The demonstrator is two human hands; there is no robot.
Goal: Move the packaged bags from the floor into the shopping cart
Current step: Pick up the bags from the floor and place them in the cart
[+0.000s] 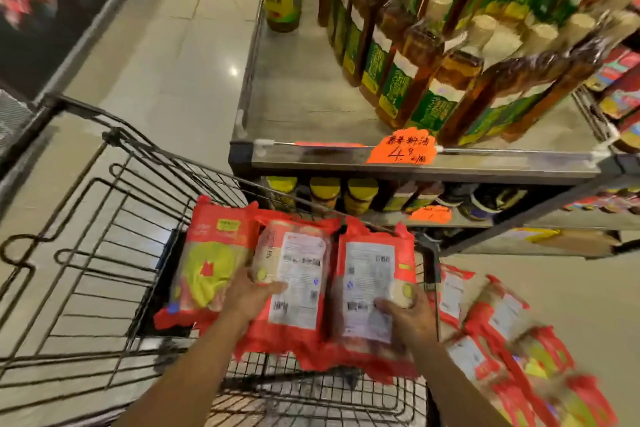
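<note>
A black wire shopping cart (104,218) fills the lower left. Inside its right part lies a red bag with a green circle (207,263). My left hand (251,295) grips a red bag with a white label (298,284) over the cart. My right hand (410,317) grips another red labelled bag (370,288) beside it, near the cart's right rim. Several more red bags (502,333) lie in a blurred heap on the floor to the right of the cart.
A metal display shelf (415,163) stands just beyond the cart, its top stacked with oil bottles (433,55) and an orange price tag (401,146). Jars (325,192) fill its lower level. Tiled aisle floor (166,55) stretches away at the upper left.
</note>
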